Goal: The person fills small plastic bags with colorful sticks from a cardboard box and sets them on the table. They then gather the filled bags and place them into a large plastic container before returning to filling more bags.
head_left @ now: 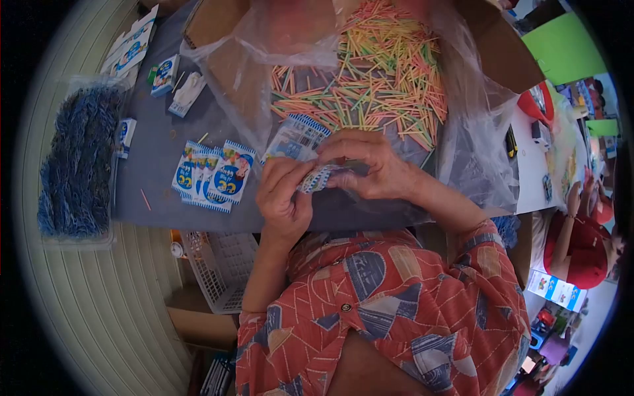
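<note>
My left hand (285, 191) is closed on a small blue-and-white packet (316, 178), its striped edge toward me. My right hand (373, 164) has its thumb and fingers bent at the packet's other side, pinching it near the opening. Just behind my fingers is a second packet (294, 140), showing a barcode on its back. Beyond my hands a heap of thin pink, yellow and green sticks (389, 79) spreads inside a clear plastic liner (475, 142). To the left, several printed packets (231, 171) lie fanned on the grey table (148, 178).
A cardboard box (498, 49) surrounds the heap. At left stand small printed boxes (165, 76) and a clear tub (78, 162) of blue shredded strands. One pink stick (145, 199) lies loose. A white basket (221, 270) sits below the edge. A person in red (584, 244) is at right.
</note>
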`<state>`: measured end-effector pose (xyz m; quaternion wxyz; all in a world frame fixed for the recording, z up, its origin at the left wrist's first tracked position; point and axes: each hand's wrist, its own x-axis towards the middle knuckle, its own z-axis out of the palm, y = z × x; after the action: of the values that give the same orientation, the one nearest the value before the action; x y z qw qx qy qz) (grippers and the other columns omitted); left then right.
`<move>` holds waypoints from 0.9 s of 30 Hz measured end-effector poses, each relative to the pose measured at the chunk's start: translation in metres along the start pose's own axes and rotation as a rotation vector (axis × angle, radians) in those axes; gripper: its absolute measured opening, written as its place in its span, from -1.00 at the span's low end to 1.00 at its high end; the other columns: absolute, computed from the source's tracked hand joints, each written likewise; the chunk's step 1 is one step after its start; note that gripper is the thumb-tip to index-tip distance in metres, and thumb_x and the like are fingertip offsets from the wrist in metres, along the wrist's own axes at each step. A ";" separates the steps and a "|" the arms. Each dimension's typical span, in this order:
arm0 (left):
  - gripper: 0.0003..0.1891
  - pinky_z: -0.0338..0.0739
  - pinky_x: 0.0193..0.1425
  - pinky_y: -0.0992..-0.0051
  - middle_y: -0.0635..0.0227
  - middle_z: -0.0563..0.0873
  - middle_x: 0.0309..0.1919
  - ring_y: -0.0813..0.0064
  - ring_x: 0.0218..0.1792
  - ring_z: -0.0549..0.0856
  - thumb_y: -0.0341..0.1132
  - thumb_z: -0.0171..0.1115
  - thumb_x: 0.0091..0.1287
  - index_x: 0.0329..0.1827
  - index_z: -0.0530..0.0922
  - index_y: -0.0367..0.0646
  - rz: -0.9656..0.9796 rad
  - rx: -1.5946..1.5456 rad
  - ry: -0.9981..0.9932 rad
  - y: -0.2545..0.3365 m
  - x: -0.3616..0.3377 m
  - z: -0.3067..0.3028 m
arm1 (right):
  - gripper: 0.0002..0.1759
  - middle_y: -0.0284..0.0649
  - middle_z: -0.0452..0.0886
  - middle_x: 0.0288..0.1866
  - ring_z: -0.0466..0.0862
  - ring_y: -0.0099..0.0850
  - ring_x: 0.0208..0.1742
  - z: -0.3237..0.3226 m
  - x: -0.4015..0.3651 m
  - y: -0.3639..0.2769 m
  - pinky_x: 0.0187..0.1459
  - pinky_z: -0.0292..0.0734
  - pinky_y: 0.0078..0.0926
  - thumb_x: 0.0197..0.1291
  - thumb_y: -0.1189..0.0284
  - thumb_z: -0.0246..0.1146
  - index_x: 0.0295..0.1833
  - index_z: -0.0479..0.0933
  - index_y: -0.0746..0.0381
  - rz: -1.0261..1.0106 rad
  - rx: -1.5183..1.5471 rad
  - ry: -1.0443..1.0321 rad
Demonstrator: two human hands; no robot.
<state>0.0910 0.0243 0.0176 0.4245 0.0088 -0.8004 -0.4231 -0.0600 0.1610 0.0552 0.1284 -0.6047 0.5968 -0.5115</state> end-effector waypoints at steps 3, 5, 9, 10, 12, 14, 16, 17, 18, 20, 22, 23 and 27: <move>-0.67 0.55 -0.15 0.37 0.21 0.71 -0.31 0.27 -0.27 0.65 -0.66 0.33 -0.08 -0.18 0.70 -0.32 -0.075 -0.026 -0.010 0.011 -0.001 0.006 | -0.48 -0.07 0.64 0.09 0.68 -0.18 -0.14 -0.005 0.002 -0.013 -0.09 0.62 -0.26 0.03 0.44 0.49 0.17 0.62 0.19 0.027 0.105 0.049; -0.69 0.54 -0.19 0.39 0.22 0.70 -0.33 0.29 -0.31 0.65 -0.68 0.36 -0.08 -0.21 0.69 -0.32 -0.139 -0.087 -0.004 0.011 0.000 0.006 | -0.53 -0.08 0.65 0.05 0.69 -0.17 -0.14 -0.008 0.009 -0.015 -0.11 0.62 -0.26 0.12 0.37 0.45 0.18 0.63 0.19 -0.374 -0.385 -0.064; -0.73 0.54 -0.19 0.46 0.25 0.72 -0.33 0.41 -0.31 0.66 -0.69 0.41 0.02 -0.18 0.68 -0.33 -0.198 -0.280 -0.020 0.013 -0.004 0.005 | -0.57 -0.08 0.66 0.03 0.70 -0.17 -0.12 -0.005 0.006 0.001 -0.10 0.60 -0.28 0.18 0.32 0.40 0.17 0.64 0.17 -0.328 -0.267 -0.174; -0.74 0.55 -0.16 0.49 0.28 0.74 -0.30 0.48 -0.28 0.68 -0.68 0.41 0.07 -0.15 0.68 -0.33 -0.302 -0.324 0.009 0.017 -0.005 0.002 | -0.60 -0.08 0.67 0.01 0.71 -0.16 -0.11 -0.011 0.008 -0.002 -0.09 0.60 -0.26 0.19 0.34 0.39 0.15 0.65 0.17 -0.310 -0.222 -0.107; -0.77 0.55 -0.13 0.52 0.31 0.75 -0.26 0.54 -0.24 0.68 -0.67 0.38 0.13 -0.13 0.67 -0.35 -0.446 -0.324 0.076 0.035 0.000 -0.019 | -0.65 -0.08 0.69 -0.05 0.72 -0.15 -0.10 -0.029 0.017 -0.004 -0.08 0.59 -0.24 0.21 0.37 0.36 0.12 0.66 0.18 -0.219 -0.167 0.021; -0.81 0.56 -0.08 0.58 0.35 0.76 -0.19 0.62 -0.19 0.68 -0.62 0.36 0.22 -0.10 0.66 -0.38 -0.617 -0.257 0.115 0.031 -0.001 -0.049 | -0.71 -0.07 0.70 -0.13 0.71 -0.11 -0.12 -0.065 0.030 0.016 -0.12 0.60 -0.24 0.21 0.40 0.33 0.04 0.67 0.23 -0.038 -0.282 0.145; -0.72 0.58 -0.02 0.45 0.24 0.74 -0.13 0.49 -0.12 0.69 -0.56 0.36 0.24 0.01 0.63 -0.35 -0.728 -0.138 -0.011 -0.003 -0.007 -0.096 | -0.78 -0.07 0.69 -0.21 0.70 -0.14 -0.18 -0.118 0.046 0.062 -0.16 0.60 -0.26 0.24 0.41 0.29 -0.05 0.67 0.27 0.092 -0.699 0.226; -0.72 0.58 -0.02 0.45 0.24 0.74 -0.13 0.49 -0.12 0.69 -0.56 0.36 0.24 0.01 0.63 -0.35 -0.727 -0.138 -0.006 -0.010 -0.005 -0.099 | -0.79 -0.06 0.69 -0.22 0.70 -0.20 -0.21 -0.149 0.052 0.096 -0.17 0.59 -0.28 0.26 0.41 0.25 -0.08 0.67 0.28 0.109 -0.994 0.239; -0.67 0.55 0.02 0.34 0.19 0.70 -0.09 0.35 -0.09 0.66 -0.55 0.37 0.20 0.06 0.62 -0.31 -0.576 0.426 -0.121 -0.017 0.001 -0.099 | -0.79 -0.05 0.70 -0.22 0.70 -0.19 -0.21 -0.183 0.058 0.128 -0.16 0.59 -0.25 0.26 0.41 0.23 -0.08 0.67 0.27 0.229 -1.159 0.095; -0.61 0.53 0.06 0.23 0.13 0.66 -0.06 0.20 -0.06 0.63 -0.53 0.37 0.17 0.10 0.62 -0.27 -0.384 0.989 -0.225 -0.017 0.011 -0.096 | -0.78 -0.03 0.71 -0.23 0.71 -0.19 -0.22 -0.226 0.067 0.177 -0.16 0.59 -0.22 0.27 0.41 0.20 -0.08 0.67 0.27 0.341 -1.319 -0.044; -0.53 0.42 0.13 0.08 0.07 0.56 0.00 0.00 0.02 0.52 -0.50 0.38 0.09 0.13 0.60 -0.19 -0.250 1.001 -0.112 -0.004 0.019 -0.077 | -0.74 -0.03 0.70 -0.11 0.70 -0.17 -0.09 -0.249 0.067 0.217 -0.01 0.57 -0.26 0.24 0.44 0.21 0.01 0.66 0.22 0.359 -1.050 0.113; -0.53 0.42 0.13 0.08 0.07 0.56 0.00 0.00 0.02 0.52 -0.50 0.38 0.09 0.13 0.60 -0.19 -0.253 1.000 -0.115 -0.003 0.019 -0.066 | -0.71 -0.03 0.70 -0.05 0.69 -0.16 -0.03 -0.256 0.066 0.235 0.06 0.56 -0.28 0.23 0.45 0.22 0.05 0.66 0.20 0.367 -0.912 0.182; -0.61 0.42 0.05 0.11 0.18 0.56 -0.04 0.10 -0.03 0.54 -0.36 0.41 0.10 0.02 0.61 -0.23 -0.164 0.689 -0.341 0.000 0.018 -0.013 | -0.63 -0.03 0.69 0.07 0.68 -0.14 0.11 -0.251 0.077 0.262 0.21 0.55 -0.32 0.21 0.48 0.23 0.14 0.66 0.15 0.385 -0.630 0.275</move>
<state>0.0883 0.0082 0.0332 0.2223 0.1442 -0.9513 -0.1576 -0.4265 0.1427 0.0023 -0.0510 -0.4172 0.8388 -0.3461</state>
